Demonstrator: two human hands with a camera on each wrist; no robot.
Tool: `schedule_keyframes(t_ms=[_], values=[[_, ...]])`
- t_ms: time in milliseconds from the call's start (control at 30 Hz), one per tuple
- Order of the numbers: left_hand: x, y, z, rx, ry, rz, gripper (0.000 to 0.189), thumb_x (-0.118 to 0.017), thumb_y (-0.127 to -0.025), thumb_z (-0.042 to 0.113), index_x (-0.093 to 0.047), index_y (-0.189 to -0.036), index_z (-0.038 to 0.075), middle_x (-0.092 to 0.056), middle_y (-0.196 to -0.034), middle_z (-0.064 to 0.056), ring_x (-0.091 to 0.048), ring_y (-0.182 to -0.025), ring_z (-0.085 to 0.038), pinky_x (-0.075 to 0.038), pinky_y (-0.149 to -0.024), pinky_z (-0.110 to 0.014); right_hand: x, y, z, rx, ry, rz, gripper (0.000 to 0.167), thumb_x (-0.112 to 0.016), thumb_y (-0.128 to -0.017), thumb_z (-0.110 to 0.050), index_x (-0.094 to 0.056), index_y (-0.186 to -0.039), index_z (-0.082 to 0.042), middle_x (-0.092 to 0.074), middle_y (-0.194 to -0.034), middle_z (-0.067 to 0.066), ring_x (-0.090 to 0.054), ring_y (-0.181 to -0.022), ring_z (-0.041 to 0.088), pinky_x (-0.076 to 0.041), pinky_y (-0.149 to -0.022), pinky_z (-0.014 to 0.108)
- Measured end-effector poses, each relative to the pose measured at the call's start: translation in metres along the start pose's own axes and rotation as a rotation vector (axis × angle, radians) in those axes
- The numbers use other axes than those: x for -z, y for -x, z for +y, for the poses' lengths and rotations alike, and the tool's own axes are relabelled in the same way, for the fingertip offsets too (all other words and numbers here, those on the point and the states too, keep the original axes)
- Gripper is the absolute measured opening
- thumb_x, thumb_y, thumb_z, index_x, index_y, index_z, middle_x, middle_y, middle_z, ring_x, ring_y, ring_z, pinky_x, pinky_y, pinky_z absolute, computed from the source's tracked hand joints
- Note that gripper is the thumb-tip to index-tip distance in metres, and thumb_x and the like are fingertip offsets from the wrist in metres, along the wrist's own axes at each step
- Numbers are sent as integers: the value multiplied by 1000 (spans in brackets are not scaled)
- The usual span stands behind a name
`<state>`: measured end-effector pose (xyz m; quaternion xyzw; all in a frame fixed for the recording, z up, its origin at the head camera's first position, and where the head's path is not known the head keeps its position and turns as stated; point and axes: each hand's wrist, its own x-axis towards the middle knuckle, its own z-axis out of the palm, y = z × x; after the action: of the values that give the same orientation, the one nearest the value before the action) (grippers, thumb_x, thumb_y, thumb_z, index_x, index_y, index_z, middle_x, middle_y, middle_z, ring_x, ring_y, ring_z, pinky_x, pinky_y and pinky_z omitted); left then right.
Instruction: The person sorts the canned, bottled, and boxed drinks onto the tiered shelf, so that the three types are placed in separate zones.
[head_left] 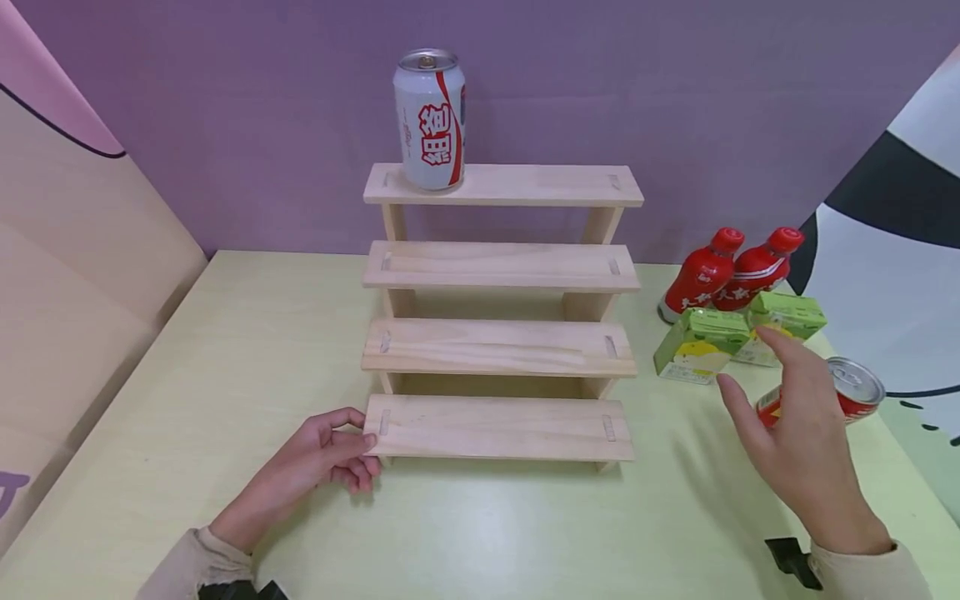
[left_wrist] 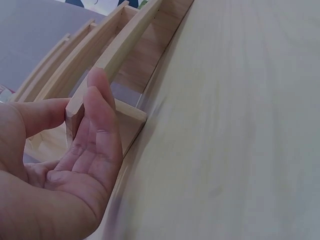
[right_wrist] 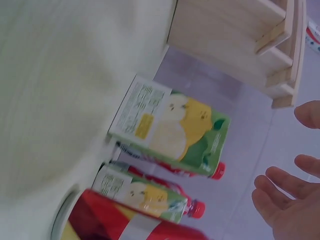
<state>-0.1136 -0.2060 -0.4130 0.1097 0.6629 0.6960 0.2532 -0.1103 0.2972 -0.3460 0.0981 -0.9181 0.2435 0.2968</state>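
Observation:
A four-tier wooden step shelf point(head_left: 498, 427) stands in the middle of the table. My left hand point(head_left: 318, 450) holds the left end of its lowest board; in the left wrist view, thumb and fingers point(left_wrist: 102, 115) pinch the board's corner. On the right, my right hand point(head_left: 806, 433) is spread open and empty, above the table. It partly hides a red can point(head_left: 858, 396) with a silver top. Just beyond are two green juice boxes point(head_left: 701, 342), one behind the other. The right wrist view shows a juice box point(right_wrist: 175, 130) apart from the fingers.
A white and red can point(head_left: 430, 125) stands upright on the left part of the top board. Two red bottles point(head_left: 701, 275) stand behind the juice boxes, near the back right. A purple backdrop point(head_left: 562, 83) rises behind the table point(head_left: 187, 400).

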Motion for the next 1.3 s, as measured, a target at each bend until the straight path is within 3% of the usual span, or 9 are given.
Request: schedule_keyframes(t_ms=[100,233,367,467,533,633,833,1100,1300], values=[[-1,0,0,-1,3,-4,22,-58,-102,16,-47,-109,-1,-72,-83,-13,-67,-68,-19,-55,-62,-28,4,1,6,-7,25,23,73,-74,-87,-7,-38,-150,-8,-44,-146,22,-44,-115,37,-29,-100,13],[-1,0,1,2,-2,3,22,-58,-102,16,-47,-110,-2,-72,-83,-13,-68,-67,-19,-56,-62,-29,9,2,14,-8,30,55,70,-72,-86,-6,-39,-149,-6,-47,-139,27,-44,-118,42,-25,-102,11],[-1,0,1,5,-8,6,22,-58,-102,16,-47,-109,-2,-72,-83,-14,-67,-67,-19,-56,-62,-29,14,1,23,-32,63,86,67,-70,-88,-7,-39,-148,-4,-47,-135,30,-44,-120,42,-21,-88,1],[-1,0,2,5,-10,9,22,-58,-102,16,-47,-109,-2,-72,-83,-14,-67,-67,-19,-56,-62,-29,16,1,29,-77,84,88,65,-68,-90,-8,-38,-148,-4,-45,-141,28,-40,-129,43,-31,-106,15],[-1,0,2,5,-11,9,23,-58,-102,16,-47,-110,-2,-72,-83,-14,-68,-67,-19,-56,-62,-29,18,2,33,-110,98,88,64,-67,-91,-9,-38,-148,-4,-43,-143,28,-37,-133,43,-36,-113,37],[-1,0,2,7,-12,8,24,-58,-102,16,-48,-111,-3,-72,-83,-14,-68,-68,-20,-56,-62,-29,20,2,37,-177,125,69,65,-66,-92,-10,-36,-150,-5,-40,-148,25,-34,-138,41,-37,-106,64],[-2,1,1,-3,-15,6,21,-58,-102,15,-48,-109,-2,-72,-83,-14,-68,-67,-19,-56,-62,-29,26,3,42,-311,176,11,68,-64,-94,-8,-30,-153,-7,-33,-154,21,-27,-144,36,-41,-90,74],[-2,1,1,-13,-9,-3,20,-57,-102,15,-48,-109,-2,-72,-82,-15,-68,-67,-19,-56,-61,-29,28,7,55,-355,191,4,65,-61,-96,-10,-30,-152,-3,-30,-156,23,-22,-146,38,-33,-103,70],[-2,1,2,-8,-14,5,22,-58,-102,16,-48,-109,-2,-72,-82,-14,-67,-67,-19,-56,-61,-29,26,9,65,-382,204,-44,65,-61,-97,-13,-28,-151,0,-26,-157,24,-18,-146,40,-35,-98,73]])
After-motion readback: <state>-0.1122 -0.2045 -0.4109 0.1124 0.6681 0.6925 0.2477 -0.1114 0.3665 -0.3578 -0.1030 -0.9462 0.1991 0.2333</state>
